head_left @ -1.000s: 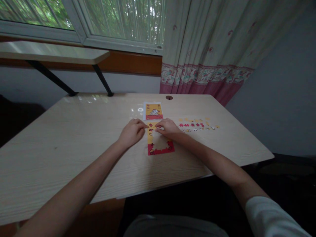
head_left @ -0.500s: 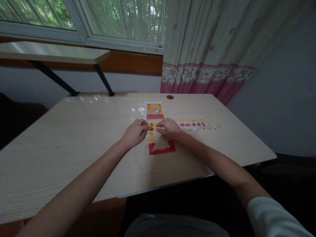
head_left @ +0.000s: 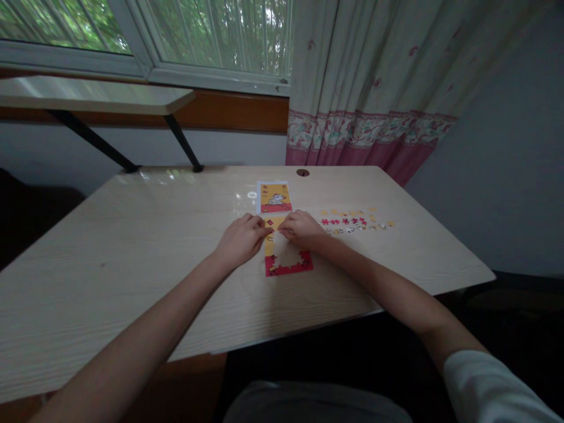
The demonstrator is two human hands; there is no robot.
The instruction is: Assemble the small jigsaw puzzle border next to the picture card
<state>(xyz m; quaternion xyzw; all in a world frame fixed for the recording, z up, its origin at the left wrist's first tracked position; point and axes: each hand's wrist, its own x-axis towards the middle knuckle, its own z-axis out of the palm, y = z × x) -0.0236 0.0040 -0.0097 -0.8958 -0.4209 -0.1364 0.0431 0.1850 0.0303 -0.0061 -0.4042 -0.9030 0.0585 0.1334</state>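
Observation:
A partly built jigsaw frame (head_left: 287,264), yellow on top and red below, lies mid-table with a bare middle. My left hand (head_left: 240,238) rests at its upper left, fingers curled down on the yellow edge. At the upper right my right hand (head_left: 302,227) pinches something small against the top edge; I cannot make out whether it is a piece. The fingertips of both hands almost meet. A reference picture card (head_left: 274,197) lies just beyond the hands. Several loose red, yellow and white pieces (head_left: 352,222) are spread out to the right of my right hand.
The pale wooden table (head_left: 132,258) has a round cable hole (head_left: 302,173) at its far edge. A shelf on black brackets (head_left: 92,97) hangs under the window at the back left. A flowered curtain (head_left: 370,88) hangs at the back right.
Both hands have stayed at the top edge of the frame; my left hand's fingers have crept slightly closer to the right hand. The view has shifted a little.

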